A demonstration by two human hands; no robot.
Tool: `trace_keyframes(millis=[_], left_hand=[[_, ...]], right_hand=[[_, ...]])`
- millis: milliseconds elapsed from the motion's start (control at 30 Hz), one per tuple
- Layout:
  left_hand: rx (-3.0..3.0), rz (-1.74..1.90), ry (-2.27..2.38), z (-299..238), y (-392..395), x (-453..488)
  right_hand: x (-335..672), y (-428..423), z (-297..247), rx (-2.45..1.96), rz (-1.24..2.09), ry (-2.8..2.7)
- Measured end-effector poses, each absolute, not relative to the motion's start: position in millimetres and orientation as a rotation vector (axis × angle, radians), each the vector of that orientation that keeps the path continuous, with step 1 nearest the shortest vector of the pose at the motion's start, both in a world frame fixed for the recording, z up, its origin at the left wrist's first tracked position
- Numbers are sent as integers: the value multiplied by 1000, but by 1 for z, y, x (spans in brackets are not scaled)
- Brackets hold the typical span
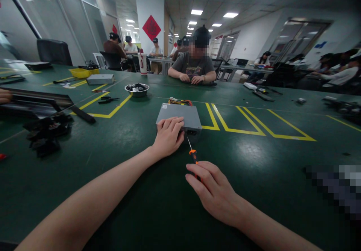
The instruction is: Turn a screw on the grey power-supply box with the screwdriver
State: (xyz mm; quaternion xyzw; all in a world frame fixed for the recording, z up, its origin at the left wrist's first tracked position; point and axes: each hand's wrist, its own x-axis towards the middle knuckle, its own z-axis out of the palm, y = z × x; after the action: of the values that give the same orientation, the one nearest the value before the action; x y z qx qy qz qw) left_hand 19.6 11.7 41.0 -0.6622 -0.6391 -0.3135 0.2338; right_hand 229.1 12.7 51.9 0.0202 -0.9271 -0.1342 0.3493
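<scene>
A grey metal power supply box point(183, 115) lies on the green table point(254, 168), with coloured wires point(180, 102) at its far end. My left hand point(168, 135) rests on the box's near left corner, fingers curled over its top and front edge. My right hand point(212, 191) grips the orange-and-black handle of a small screwdriver point(192, 151). The thin shaft points away from me, and its tip reaches the near face of the box next to my left hand.
A steel bowl point(137, 89) of small parts stands beyond the box on the left. A pile of black parts point(46, 130) and a dark tray point(34, 102) lie at far left. A seated person point(194, 65) works across the table. Yellow tape lines point(242, 123) mark the surface.
</scene>
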Motion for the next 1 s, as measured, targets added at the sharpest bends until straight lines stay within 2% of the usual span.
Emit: trace_keyframes(millis=[333, 500, 800, 1000], left_hand=[[-1818, -850, -1745, 42, 12, 20], [-1811, -852, -1744, 42, 12, 20], [-1807, -858, -1750, 41, 12, 20], [-1805, -857, -1757, 40, 12, 20]], right_hand=[[232, 12, 50, -117, -417, -2354], [229, 9, 54, -75, -360, -2367], [234, 15, 46, -253, -353, -2349], [232, 12, 49, -94, -345, -2393]])
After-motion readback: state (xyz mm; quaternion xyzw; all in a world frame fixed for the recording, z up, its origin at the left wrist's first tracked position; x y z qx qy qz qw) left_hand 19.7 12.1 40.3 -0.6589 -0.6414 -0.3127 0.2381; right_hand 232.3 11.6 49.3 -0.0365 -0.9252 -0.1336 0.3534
